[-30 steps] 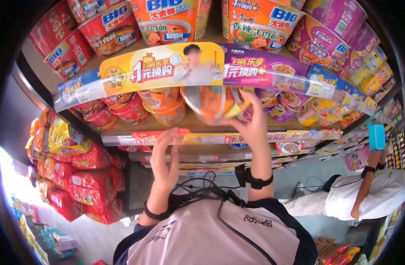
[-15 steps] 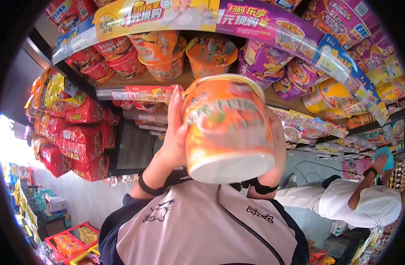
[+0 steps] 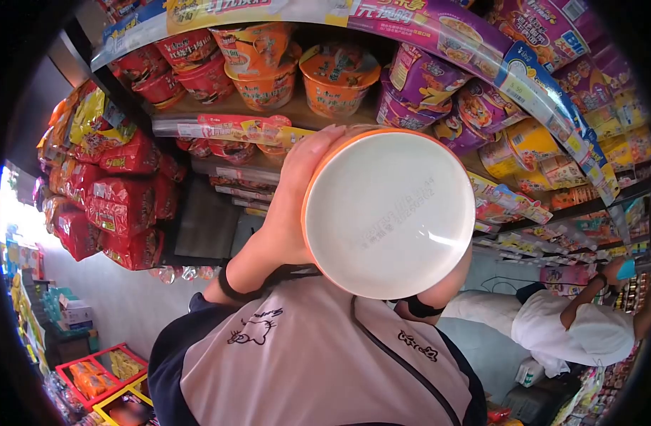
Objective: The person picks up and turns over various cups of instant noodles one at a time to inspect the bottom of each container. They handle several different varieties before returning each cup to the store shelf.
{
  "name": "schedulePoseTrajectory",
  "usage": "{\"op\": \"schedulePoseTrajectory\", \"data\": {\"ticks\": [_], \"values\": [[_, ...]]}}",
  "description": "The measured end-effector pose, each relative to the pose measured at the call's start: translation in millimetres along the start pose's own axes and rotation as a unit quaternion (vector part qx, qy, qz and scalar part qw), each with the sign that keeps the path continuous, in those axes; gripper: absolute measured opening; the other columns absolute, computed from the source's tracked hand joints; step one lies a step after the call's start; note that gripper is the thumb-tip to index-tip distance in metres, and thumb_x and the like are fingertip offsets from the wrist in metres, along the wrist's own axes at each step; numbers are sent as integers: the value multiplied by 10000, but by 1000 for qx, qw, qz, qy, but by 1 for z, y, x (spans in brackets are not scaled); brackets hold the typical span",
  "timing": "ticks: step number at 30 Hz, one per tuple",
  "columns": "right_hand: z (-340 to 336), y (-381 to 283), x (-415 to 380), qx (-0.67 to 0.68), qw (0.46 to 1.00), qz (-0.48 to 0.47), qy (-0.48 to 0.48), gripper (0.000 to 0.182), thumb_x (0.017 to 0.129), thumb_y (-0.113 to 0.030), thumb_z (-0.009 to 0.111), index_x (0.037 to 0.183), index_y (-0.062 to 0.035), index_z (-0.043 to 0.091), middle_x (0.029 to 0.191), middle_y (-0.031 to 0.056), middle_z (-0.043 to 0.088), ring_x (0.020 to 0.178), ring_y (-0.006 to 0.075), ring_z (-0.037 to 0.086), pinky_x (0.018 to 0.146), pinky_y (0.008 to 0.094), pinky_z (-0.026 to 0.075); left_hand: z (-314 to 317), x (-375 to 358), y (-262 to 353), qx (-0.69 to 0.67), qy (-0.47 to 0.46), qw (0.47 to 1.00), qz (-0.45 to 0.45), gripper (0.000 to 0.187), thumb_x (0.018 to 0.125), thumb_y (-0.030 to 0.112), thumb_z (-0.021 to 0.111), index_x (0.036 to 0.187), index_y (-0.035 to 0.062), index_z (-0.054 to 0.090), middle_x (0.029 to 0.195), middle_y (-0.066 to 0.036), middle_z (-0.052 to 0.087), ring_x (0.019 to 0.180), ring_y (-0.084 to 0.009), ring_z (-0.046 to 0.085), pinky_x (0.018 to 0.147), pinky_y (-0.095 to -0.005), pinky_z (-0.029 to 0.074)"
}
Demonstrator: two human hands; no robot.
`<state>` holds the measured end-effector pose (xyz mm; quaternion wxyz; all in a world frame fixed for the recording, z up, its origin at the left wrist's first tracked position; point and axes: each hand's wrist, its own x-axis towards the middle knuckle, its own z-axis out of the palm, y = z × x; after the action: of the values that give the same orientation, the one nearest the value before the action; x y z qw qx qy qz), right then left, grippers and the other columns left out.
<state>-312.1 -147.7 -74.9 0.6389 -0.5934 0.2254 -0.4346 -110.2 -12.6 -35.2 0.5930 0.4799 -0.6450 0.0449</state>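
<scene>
A large instant noodle cup (image 3: 393, 213) is held up close in front of me, tipped so that its white base with printed date characters faces the camera. An orange rim shows round that base. My left hand (image 3: 295, 202) is closed round the cup's left side, fingers at the upper edge. At the lower right, part of my right hand (image 3: 459, 275) shows behind the cup; its fingers are hidden, though just before they pressed on that side. Behind it, orange noodle cups (image 3: 337, 82), red cups (image 3: 204, 78) and purple cups (image 3: 428, 82) stand on the shelf.
Red noodle packs (image 3: 123, 202) are piled at the left. A curved promotional strip (image 3: 460, 35) runs along the shelf front. At the right, a person in white (image 3: 574, 323) holds something blue by other shelves. Trays of packets (image 3: 101, 376) sit at the lower left.
The cup has tilted from showing its orange printed side to showing its white base. My right hand has slipped mostly out of sight behind it.
</scene>
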Motion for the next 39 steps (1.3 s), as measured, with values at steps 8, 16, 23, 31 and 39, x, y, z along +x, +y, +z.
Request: {"op": "schedulePoseTrajectory", "data": {"ticks": [8,16,23,31,39], "values": [[13,-21,22,56,978,50,-195,1023,739,-712,496,1393,27,226,1260,101,479,1136,174,471,958,329,381,2,-16,-5,248,-39,960,124,687,722,264,674,1314,399,353,1417,-75,361,1331,-399,275,1063,-613,142],[45,-22,41,214,950,76,-216,1239,445,-293,917,1420,-10,207,1310,120,457,1191,239,476,1016,412,372,-6,-9,-10,322,70,943,56,714,793,330,626,1391,351,236,1476,-174,203,1298,-491,266,1022,-644,192],[69,-4,89,114,969,-118,-185,1016,499,-175,899,1336,-14,346,1292,113,479,1126,205,512,967,356,429,-18,-22,-51,370,-78,908,-182,941,684,120,707,1436,37,148,1476,-206,187,1382,-352,156,1101,-502,138],[120,8,150,89,966,-220,-100,799,601,-87,844,1252,-29,385,1184,68,497,1077,172,495,905,293,411,6,-52,-134,458,-129,860,-185,1013,583,193,755,1432,69,216,1492,-169,166,1375,-418,107,1092,-559,106],[142,28,198,-14,966,-255,-47,829,684,-339,810,1272,23,351,1219,144,487,1099,218,487,949,343,378,19,-59,-148,494,-100,840,-204,914,626,164,712,1424,112,269,1489,-146,197,1371,-401,148,1088,-546,126]]}}
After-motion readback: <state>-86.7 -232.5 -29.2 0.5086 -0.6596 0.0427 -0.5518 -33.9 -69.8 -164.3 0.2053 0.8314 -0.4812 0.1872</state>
